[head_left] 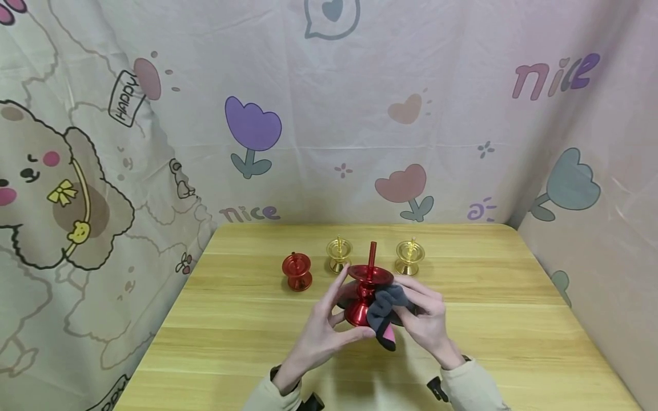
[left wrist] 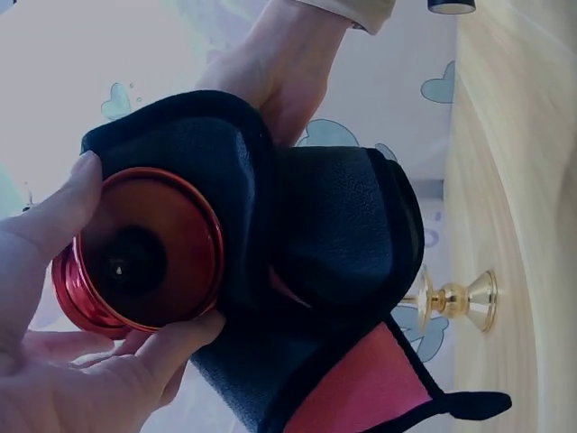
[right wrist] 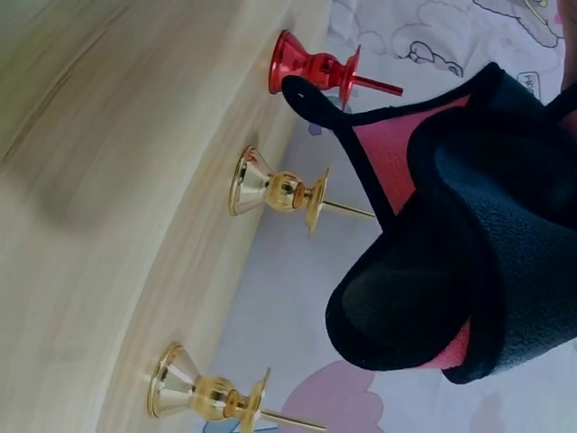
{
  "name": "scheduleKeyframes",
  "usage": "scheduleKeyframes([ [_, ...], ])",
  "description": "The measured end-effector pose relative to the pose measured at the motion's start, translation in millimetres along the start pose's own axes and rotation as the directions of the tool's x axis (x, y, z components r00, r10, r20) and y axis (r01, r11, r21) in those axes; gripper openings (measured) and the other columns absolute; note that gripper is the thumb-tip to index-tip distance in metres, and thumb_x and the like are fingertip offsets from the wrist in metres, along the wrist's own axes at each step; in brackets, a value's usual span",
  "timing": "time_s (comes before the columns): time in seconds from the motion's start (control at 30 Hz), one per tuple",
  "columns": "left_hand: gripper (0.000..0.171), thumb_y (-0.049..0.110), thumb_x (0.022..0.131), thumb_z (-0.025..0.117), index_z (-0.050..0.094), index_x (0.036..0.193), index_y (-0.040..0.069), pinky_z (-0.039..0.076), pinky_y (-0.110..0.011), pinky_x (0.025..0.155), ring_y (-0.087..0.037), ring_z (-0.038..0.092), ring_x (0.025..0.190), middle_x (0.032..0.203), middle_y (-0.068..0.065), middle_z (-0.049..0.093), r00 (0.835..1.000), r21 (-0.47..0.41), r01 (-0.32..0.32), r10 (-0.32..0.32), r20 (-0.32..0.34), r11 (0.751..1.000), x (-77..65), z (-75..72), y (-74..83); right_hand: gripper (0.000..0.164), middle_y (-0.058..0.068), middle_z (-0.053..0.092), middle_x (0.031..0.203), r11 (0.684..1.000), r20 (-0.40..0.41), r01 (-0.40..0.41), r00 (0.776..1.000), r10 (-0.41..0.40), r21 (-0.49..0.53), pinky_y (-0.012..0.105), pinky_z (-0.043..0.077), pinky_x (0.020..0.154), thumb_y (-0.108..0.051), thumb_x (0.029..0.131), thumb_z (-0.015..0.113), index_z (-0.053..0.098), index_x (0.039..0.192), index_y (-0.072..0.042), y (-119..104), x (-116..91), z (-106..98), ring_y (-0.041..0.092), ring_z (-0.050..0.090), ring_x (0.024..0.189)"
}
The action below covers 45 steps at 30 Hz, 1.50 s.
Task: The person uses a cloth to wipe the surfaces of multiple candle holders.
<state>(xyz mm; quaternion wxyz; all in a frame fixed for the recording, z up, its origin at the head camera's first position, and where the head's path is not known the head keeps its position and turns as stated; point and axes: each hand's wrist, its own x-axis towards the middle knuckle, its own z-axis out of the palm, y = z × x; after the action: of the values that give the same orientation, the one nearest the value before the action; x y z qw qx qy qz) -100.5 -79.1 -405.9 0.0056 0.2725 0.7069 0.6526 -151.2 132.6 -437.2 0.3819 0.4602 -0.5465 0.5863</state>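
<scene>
Above the table, my left hand (head_left: 324,334) grips a shiny red candlestick (head_left: 371,275), its spike pointing up. In the left wrist view, thumb and fingers hold the rim of its round base (left wrist: 185,244), whose underside faces the camera. My right hand (head_left: 424,314) holds a dark grey cloth (head_left: 386,302) with a pink reverse and a black edge against the candlestick's right side. The cloth (right wrist: 532,244) hangs in folds in the right wrist view, where it hides most of the right fingers. A hanging loop (left wrist: 478,404) sticks out from one corner.
Behind the hands, a second red candlestick (head_left: 297,273) stands upright at the left. Two gold candlesticks, one in the middle (head_left: 338,251) and one at the right (head_left: 409,254), stand near the wooden table's (head_left: 514,319) back edge. A printed curtain (head_left: 319,114) hangs behind.
</scene>
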Motion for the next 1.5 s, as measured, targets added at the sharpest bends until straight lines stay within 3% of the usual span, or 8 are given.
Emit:
scheduleKeyframes([
  [0.3,0.098,0.002,0.086,0.077,0.017,0.163,0.018,0.055,-0.033,0.103,-0.02,0.063,0.123,0.132,-0.025,0.063,0.996,0.014,-0.091,0.091,0.021,0.996,-0.2,-3.3,-2.4,0.016,0.017,0.073,0.115,0.998,-0.004,-0.057,0.998,0.057,0.022,0.021,0.056,0.094,0.016,0.085,0.066,0.073,0.099,0.013,-1,2,-2,0.016,0.07,0.109],
  [0.47,0.099,0.005,0.089,0.075,0.011,0.164,0.022,0.053,-0.036,0.106,-0.026,0.054,0.134,0.149,-0.023,0.049,0.998,-0.016,-0.033,0.034,0.058,0.999,-1.1,-3.1,-1.3,0.013,0.017,0.073,0.115,0.999,-0.006,-0.035,0.999,0.035,0.008,0.02,0.056,0.094,0.012,0.087,0.068,0.073,0.099,0.014,-1,3,-3,0.016,0.07,0.109],
  [0.63,0.102,0.007,0.084,0.081,0.018,0.163,0.025,0.058,-0.035,0.098,-0.02,0.058,0.119,0.132,-0.021,0.058,0.998,0.013,-0.056,0.055,0.016,0.998,-0.5,-2.5,-1.6,0.014,0.021,0.072,0.114,1.0,0.012,0.019,1.0,-0.019,0.013,0.023,0.055,0.098,0.006,0.09,0.069,0.072,0.099,0.015,-1,3,-1,0.019,0.069,0.111],
  [0.8,0.098,0.001,0.087,0.075,0.016,0.163,0.018,0.054,-0.033,0.103,-0.021,0.063,0.12,0.126,-0.025,0.062,0.993,0.012,-0.117,0.116,0.036,0.993,0.2,-5.0,-4.5,0.013,0.019,0.073,0.111,0.999,0.003,-0.033,0.999,0.033,-0.024,0.02,0.056,0.094,0.013,0.086,0.068,0.072,0.098,0.013,-2,2,-2,0.016,0.07,0.109],
  [0.97,0.096,0.003,0.092,0.071,0.009,0.164,0.02,0.05,-0.036,0.109,-0.026,0.058,0.131,0.138,-0.026,0.057,0.999,-0.021,-0.051,0.051,0.005,0.998,0.0,-4.1,-5.4,0.023,0.019,0.073,0.11,0.995,0.029,-0.086,0.996,0.088,-0.055,0.018,0.056,0.093,0.018,0.08,0.067,0.073,0.101,0.011,-3,2,-4,0.013,0.07,0.108],
  [1.13,0.095,0.007,0.091,0.072,0.011,0.163,0.017,0.05,-0.04,0.109,-0.026,0.055,0.132,0.144,-0.022,0.054,0.995,0.0,0.016,-0.016,-0.101,1.0,0.6,-1.6,-3.8,0.02,0.026,0.07,0.113,0.999,0.171,0.026,0.985,-0.019,-0.044,0.025,0.054,0.104,0.002,0.092,0.068,0.071,0.109,0.012,-5,5,-4,0.024,0.069,0.113],
  [1.3,0.093,0.004,0.091,0.072,0.014,0.163,0.011,0.055,-0.042,0.103,-0.025,0.058,0.126,0.139,-0.024,0.055,0.989,0.045,-0.037,0.043,-0.139,0.998,0.6,-1.3,-4.4,0.021,0.024,0.07,0.112,0.965,0.309,0.187,0.943,-0.124,-0.185,0.028,0.051,0.108,-0.003,0.099,0.059,0.071,0.108,0.012,-13,11,0,0.032,0.067,0.11],
  [1.5,0.093,0.003,0.091,0.072,0.015,0.163,0.018,0.056,-0.034,0.1,-0.013,0.059,0.123,0.137,-0.026,0.056,0.985,0.015,-0.1,0.101,-0.142,0.995,0.9,-0.6,-5.9,0.018,0.026,0.071,0.106,0.936,0.258,0.241,0.95,-0.174,-0.258,0.031,0.055,0.103,-0.001,0.097,0.061,0.072,0.103,0.013,-14,13,5,0.034,0.069,0.102],
])
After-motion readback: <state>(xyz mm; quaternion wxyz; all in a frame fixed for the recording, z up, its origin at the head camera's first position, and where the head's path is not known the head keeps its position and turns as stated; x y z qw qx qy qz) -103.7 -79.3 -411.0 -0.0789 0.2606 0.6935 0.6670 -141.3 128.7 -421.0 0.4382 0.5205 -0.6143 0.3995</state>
